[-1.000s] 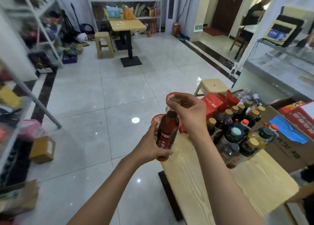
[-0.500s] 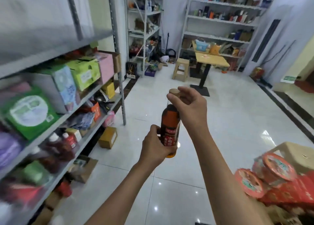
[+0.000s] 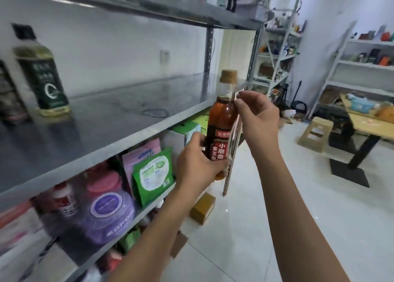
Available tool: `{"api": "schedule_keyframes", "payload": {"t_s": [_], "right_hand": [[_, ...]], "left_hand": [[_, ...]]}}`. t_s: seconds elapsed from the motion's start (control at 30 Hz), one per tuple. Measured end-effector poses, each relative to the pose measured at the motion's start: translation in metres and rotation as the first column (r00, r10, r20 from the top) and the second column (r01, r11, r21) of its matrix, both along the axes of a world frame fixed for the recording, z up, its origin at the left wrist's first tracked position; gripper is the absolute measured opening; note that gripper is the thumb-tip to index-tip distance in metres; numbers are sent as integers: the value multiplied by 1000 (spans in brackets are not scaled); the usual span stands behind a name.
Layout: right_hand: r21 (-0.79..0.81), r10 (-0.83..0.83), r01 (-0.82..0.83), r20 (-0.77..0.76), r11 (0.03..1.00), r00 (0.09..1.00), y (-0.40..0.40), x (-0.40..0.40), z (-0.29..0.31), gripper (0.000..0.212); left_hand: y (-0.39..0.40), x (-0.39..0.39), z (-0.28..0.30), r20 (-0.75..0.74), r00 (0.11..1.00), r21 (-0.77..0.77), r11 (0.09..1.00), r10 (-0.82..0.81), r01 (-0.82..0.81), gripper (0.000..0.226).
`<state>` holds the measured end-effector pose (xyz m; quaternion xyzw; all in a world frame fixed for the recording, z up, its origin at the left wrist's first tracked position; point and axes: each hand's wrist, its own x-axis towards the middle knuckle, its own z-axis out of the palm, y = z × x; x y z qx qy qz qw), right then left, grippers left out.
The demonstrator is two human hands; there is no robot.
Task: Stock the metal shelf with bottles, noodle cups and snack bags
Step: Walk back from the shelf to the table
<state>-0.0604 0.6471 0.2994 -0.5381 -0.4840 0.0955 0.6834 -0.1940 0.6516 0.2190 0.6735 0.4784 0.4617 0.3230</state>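
Note:
An amber bottle (image 3: pixel 223 119) with a tan cap and a red and black label stands upright in the air, just off the front right corner of the metal shelf (image 3: pixel 128 115). My left hand (image 3: pixel 198 164) grips its lower body from the left. My right hand (image 3: pixel 258 113) is beside the neck with curled fingers, its thumb and forefinger tips against the bottle's right shoulder. On the shelf board at the far left stands a dark green-labelled bottle (image 3: pixel 42 73); the board between it and the held bottle is bare.
The board below holds green snack bags (image 3: pixel 152 175), a purple tub (image 3: pixel 106 209) and red-capped bottles. The shelf's front post (image 3: pixel 232 154) runs just behind the held bottle. A cardboard box (image 3: pixel 202 210) lies on the floor; a stool (image 3: pixel 315 133) and wooden table (image 3: pixel 371 122) stand right.
I have turned from the supply table to the metal shelf, carrying the bottle. My right hand has slid from the cap down to the neck's side.

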Motion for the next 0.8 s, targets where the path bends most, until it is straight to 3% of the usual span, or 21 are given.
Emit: {"api": "schedule_keyframes", "payload": {"t_s": [0.13,0.27,0.47,0.67,0.8], "right_hand": [[-17,11,-7,235,1000,972,61,-26,2,21],[-47,85,-71,503,996,860,120,-36,-4,26],[-63,261,-270,540,961,800,206,-62,-2,26],[-330,504,-381,549,864,667,290,-91,-15,36],[-482,643,-431,492,763,587,322,-115,-28,32]], "left_hand": [[52,-31,23,8,991,59,989,133,-134,57],[93,-48,42,36,972,98,967,232,-234,57],[150,-65,58,59,902,160,887,428,-432,58],[207,-88,62,85,785,130,775,613,-619,61],[243,-119,57,53,661,58,659,748,-750,60]]}}
